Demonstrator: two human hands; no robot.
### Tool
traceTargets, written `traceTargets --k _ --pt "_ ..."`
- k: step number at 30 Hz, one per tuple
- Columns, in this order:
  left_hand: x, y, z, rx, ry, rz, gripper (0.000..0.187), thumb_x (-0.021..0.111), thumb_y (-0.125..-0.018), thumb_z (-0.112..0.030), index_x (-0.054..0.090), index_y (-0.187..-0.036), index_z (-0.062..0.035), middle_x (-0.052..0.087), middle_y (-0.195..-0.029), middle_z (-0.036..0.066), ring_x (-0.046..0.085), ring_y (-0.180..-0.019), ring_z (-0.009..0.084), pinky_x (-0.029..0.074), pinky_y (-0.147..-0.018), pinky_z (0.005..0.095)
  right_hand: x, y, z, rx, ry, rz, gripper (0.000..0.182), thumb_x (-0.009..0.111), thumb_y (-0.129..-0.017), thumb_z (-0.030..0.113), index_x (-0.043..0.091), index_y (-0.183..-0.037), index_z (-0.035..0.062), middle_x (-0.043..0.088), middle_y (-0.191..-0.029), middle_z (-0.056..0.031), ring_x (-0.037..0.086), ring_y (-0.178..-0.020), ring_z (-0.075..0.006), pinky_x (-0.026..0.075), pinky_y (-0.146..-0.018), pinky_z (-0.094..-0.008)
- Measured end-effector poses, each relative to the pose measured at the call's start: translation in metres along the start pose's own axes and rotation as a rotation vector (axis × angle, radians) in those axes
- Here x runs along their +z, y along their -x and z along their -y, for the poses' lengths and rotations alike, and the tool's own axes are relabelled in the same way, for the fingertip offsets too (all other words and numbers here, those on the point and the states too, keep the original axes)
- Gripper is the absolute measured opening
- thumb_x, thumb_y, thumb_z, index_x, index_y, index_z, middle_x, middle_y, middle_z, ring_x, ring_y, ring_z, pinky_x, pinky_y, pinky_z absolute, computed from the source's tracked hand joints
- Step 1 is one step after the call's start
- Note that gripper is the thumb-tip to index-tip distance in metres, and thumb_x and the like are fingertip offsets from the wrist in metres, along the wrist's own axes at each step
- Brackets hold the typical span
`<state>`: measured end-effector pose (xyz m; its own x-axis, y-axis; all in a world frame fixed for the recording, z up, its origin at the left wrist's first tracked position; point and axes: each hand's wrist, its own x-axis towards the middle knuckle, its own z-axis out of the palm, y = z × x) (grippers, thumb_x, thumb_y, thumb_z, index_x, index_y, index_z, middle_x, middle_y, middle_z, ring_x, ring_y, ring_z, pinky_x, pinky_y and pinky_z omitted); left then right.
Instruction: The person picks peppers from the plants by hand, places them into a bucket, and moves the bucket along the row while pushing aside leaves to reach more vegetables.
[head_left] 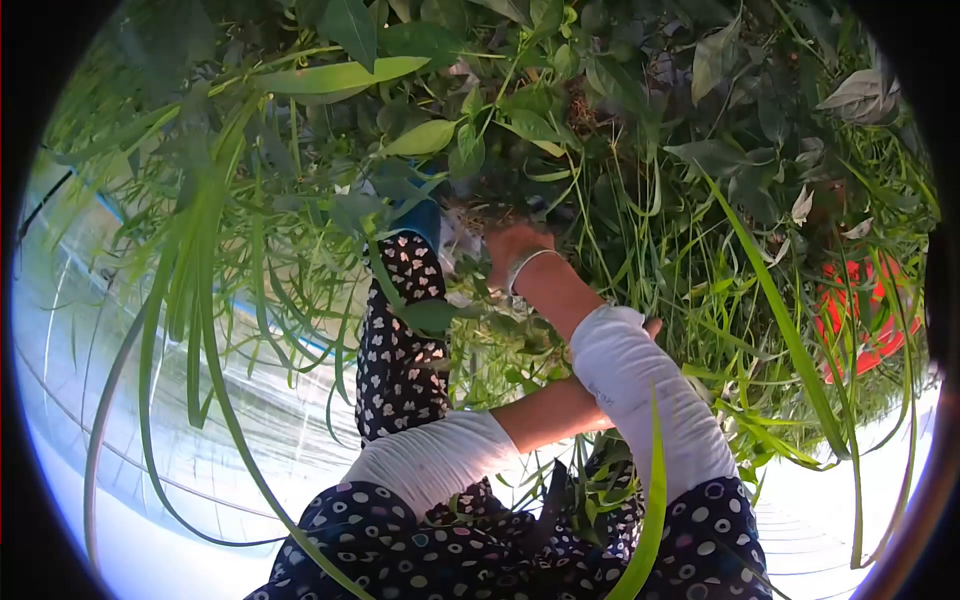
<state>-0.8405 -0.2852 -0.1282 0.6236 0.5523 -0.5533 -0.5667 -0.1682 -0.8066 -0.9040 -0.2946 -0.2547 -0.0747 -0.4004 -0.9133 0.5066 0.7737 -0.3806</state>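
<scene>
My right hand [515, 245], with a bangle [527, 266] at the wrist, reaches down among leafy stems near the ground. Its fingers are lost in shadow and foliage, so what they grip, if anything, does not show. My left forearm crosses beneath the right white sleeve [650, 395]. Of my left hand [652, 328], only a bit shows past that sleeve, close to tall grass [690, 310]; the rest is covered. Broad green leaves [420, 138] hang in front of the right hand. Beside it is a blue shoe [418, 218] below a patterned trouser leg [402, 340].
Dense weeds and dark leaves [620, 90] fill the top of the view. Long grass blades [190, 260] arch close to the camera on the left. A red plastic object [860, 315] lies in the grass at right. Translucent sheeting [110, 330] runs along the left.
</scene>
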Motion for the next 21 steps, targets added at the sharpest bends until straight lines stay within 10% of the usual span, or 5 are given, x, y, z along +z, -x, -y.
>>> traceTargets --k 6,10,14,21 --pt "0.016 0.008 -0.003 -0.035 -0.052 -0.024 0.05 0.023 -0.098 -0.026 0.0 -0.142 -0.0332 0.011 -0.149 0.002 0.025 -0.131 0.0163 0.027 -0.105 0.0367 0.018 -0.002 0.0 -0.055 0.319 -0.006 0.051 0.067 -0.068 0.018 0.054 -0.116 0.0095 0.059 -0.109 -0.0164 0.055 -0.106 -0.0315 0.045 -0.083 -0.0489" --pt "-0.017 -0.013 0.004 -0.025 -0.12 0.061 0.051 0.024 -0.098 -0.03 -0.002 -0.141 -0.0352 0.014 -0.148 0.006 0.026 -0.131 0.0183 0.027 -0.105 0.0374 0.028 -0.012 -0.005 0.151 0.113 -0.404 0.033 0.053 -0.081 0.011 0.059 -0.113 0.007 0.055 -0.118 -0.0161 0.052 -0.11 -0.0296 0.043 -0.087 -0.0426" --pt "-0.032 -0.032 0.008 -0.032 -0.15 0.183 0.051 0.026 -0.097 -0.032 -0.001 -0.141 -0.0365 0.016 -0.148 0.005 0.029 -0.13 0.0196 0.029 -0.103 0.0367 0.01 -0.005 -0.005 0.024 0.221 0.171 0.033 0.066 -0.074 0.015 0.062 -0.105 0.0053 0.057 -0.115 -0.0158 0.054 -0.11 -0.0301 0.048 -0.085 -0.0409" --pt "-0.007 -0.021 0.002 -0.087 -0.277 -0.174 0.05 0.028 -0.097 -0.034 0.006 -0.141 -0.034 0.033 -0.14 0.004 0.033 -0.127 0.0232 0.026 -0.104 0.0436 0.008 0.034 -0.008 -0.224 0.168 0.029 0.031 0.067 -0.067 0.011 0.065 -0.097 0.0047 0.064 -0.095 -0.0157 0.062 -0.091 -0.0326 0.05 -0.077 -0.0413"
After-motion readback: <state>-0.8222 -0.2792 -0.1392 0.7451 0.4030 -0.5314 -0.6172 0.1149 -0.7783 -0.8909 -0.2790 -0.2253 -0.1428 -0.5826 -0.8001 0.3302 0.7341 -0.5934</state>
